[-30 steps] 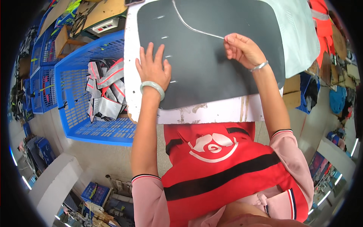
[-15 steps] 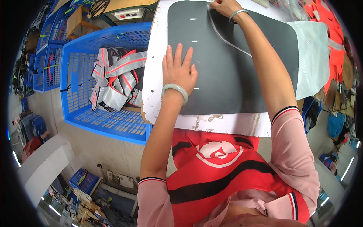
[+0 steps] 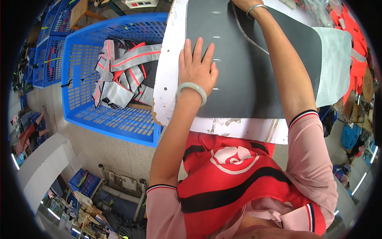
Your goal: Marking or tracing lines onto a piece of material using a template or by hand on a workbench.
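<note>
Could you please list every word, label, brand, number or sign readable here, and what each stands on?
There is no readable text.
Red apron: a white round emblem, partly folded, with no legible word.
Dark sheet: short pale marks, no lettering visible.
White socket strip: cut off by the frame; any print is too small to read.
</note>
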A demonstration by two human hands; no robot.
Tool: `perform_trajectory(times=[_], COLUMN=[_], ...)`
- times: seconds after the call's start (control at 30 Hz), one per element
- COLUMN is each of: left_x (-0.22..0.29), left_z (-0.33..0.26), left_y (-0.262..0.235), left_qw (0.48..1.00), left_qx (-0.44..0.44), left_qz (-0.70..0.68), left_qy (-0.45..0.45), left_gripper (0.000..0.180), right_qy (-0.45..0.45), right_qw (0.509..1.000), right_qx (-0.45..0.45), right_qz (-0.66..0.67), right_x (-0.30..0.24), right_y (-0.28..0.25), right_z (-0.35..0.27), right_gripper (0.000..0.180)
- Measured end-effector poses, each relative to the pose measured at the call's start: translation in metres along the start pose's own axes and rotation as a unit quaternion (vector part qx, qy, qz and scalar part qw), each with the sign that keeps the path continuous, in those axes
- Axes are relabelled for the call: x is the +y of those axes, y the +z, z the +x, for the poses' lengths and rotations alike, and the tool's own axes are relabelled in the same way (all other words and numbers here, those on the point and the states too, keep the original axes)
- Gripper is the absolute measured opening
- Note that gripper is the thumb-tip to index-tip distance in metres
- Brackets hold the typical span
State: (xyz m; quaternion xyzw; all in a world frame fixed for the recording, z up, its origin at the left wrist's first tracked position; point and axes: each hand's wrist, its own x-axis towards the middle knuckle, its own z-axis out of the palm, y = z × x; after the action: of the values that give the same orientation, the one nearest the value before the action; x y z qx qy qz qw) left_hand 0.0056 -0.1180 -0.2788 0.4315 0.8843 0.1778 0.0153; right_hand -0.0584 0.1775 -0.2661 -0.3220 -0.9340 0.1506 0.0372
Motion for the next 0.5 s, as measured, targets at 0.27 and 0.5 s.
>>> perform_trajectory(times=[0.27, 0.5], left_x=[-0.002, -0.002], left_z=[0.001, -0.001], left_y=[0.003, 0.006], left_qw=[1.000, 0.999], left_qx=[0.017, 0.031], left_qz=[0.019, 0.024], left_qy=[0.011, 0.010], left_gripper=[0.051, 0.049], right_qy=[0.014, -0.096], right_qw=[0.998, 0.982], right_qx=[-0.034, -0.073], right_qz=[-0.043, -0.148], right_x=[-0.012, -0.021], right_y=[-0.005, -0.031], right_z=[-0.023, -0.089], right_gripper=[0.030, 0.029])
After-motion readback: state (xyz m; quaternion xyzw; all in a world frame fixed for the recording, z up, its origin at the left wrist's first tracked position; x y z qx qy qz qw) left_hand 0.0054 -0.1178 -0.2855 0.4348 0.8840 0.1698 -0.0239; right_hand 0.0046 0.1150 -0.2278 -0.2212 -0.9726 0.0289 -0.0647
